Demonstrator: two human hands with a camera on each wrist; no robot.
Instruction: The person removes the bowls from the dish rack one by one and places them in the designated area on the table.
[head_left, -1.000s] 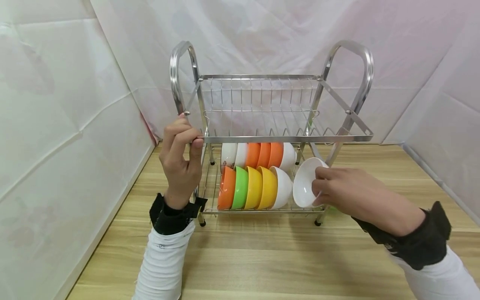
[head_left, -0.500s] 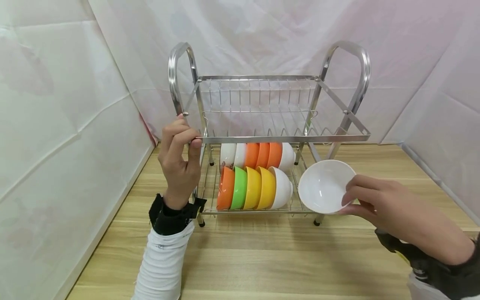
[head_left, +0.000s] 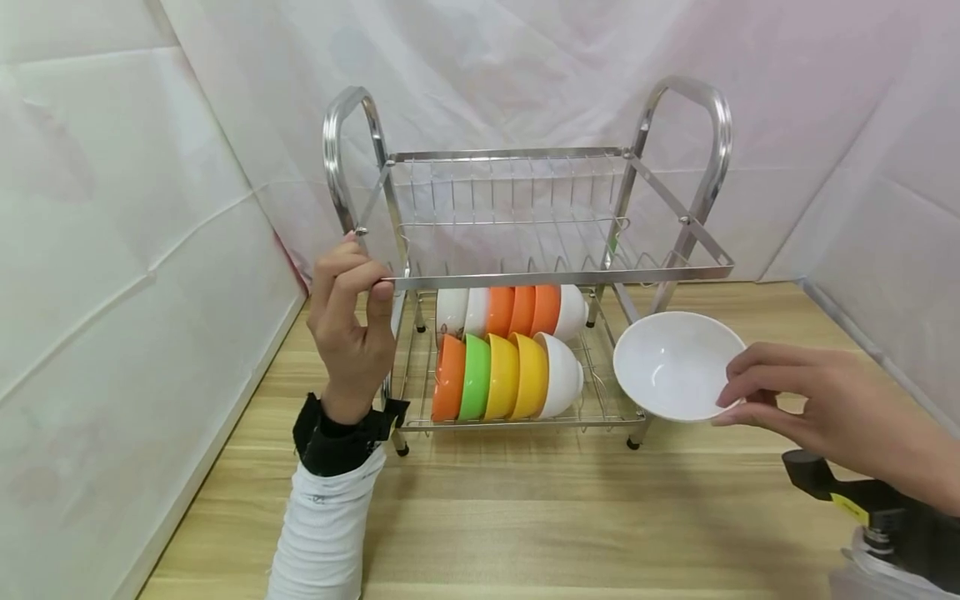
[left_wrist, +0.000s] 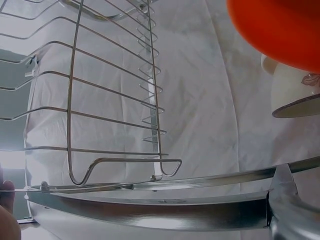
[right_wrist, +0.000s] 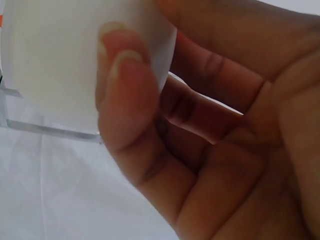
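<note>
My right hand point(head_left: 817, 396) pinches the rim of a white bowl point(head_left: 671, 367), its inside turned toward the head camera, at the right end of the rack's lower tier. In the right wrist view, curled fingertips point(right_wrist: 131, 95) press against the bowl's outer side point(right_wrist: 55, 60). My left hand point(head_left: 348, 325) grips the front left corner of the upper tier of a metal dish rack point(head_left: 555, 278). On the lower tier, a front row of bowls stands on edge: orange point(head_left: 450, 379), green point(head_left: 476, 379), yellow point(head_left: 502, 379) and white point(head_left: 562, 375). Behind them is a row of white and orange bowls point(head_left: 546, 308).
The rack stands on a wooden table point(head_left: 495, 508) on black-tipped feet. The upper tier's wire grid point(left_wrist: 110, 90) overhangs the bowls. White cloth point(head_left: 112, 250) hangs on the left, behind and on the right.
My right hand has drawn the white bowl rightward from the lower tier and turned its inside toward the head camera. The left hand keeps its grip on the rack.
</note>
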